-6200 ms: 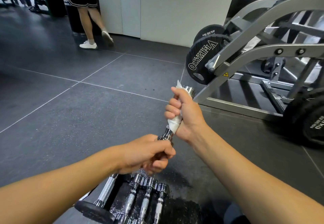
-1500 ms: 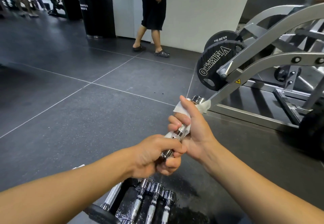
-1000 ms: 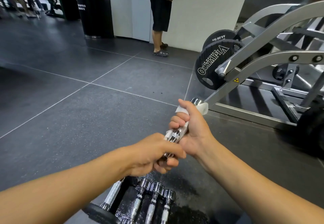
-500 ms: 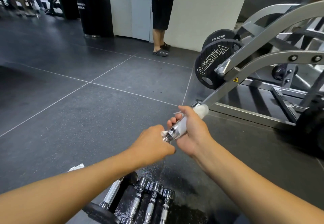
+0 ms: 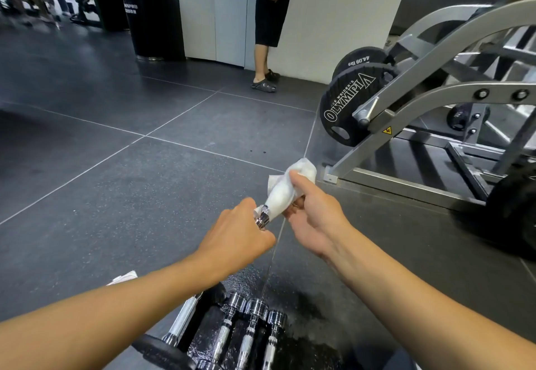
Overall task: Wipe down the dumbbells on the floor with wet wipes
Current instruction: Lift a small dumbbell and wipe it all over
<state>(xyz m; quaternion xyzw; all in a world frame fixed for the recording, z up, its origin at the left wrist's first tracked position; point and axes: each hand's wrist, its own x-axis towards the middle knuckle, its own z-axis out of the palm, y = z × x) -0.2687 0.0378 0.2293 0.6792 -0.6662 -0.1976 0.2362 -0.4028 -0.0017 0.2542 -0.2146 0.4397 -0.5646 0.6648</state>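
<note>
I hold a chrome dumbbell bar in the air above the floor, pointing away from me. My left hand grips its near end, which is hidden in my fist. My right hand grips a white wet wipe wrapped round the far end of the bar, so only a short chrome stretch shows between my hands. Below my arms, several chrome dumbbell bars lie side by side on the dark floor, beside a black weight plate.
A grey plate-loaded machine with black Olympia plates stands to the right. A person stands by a white counter ahead. A black bin is at the back left. A white wipe packet peeks out behind my left forearm.
My right hand has slid the wipe out along the bar until it covers the far end. My left hand has turned over on the near end. The person by the counter has shifted.
</note>
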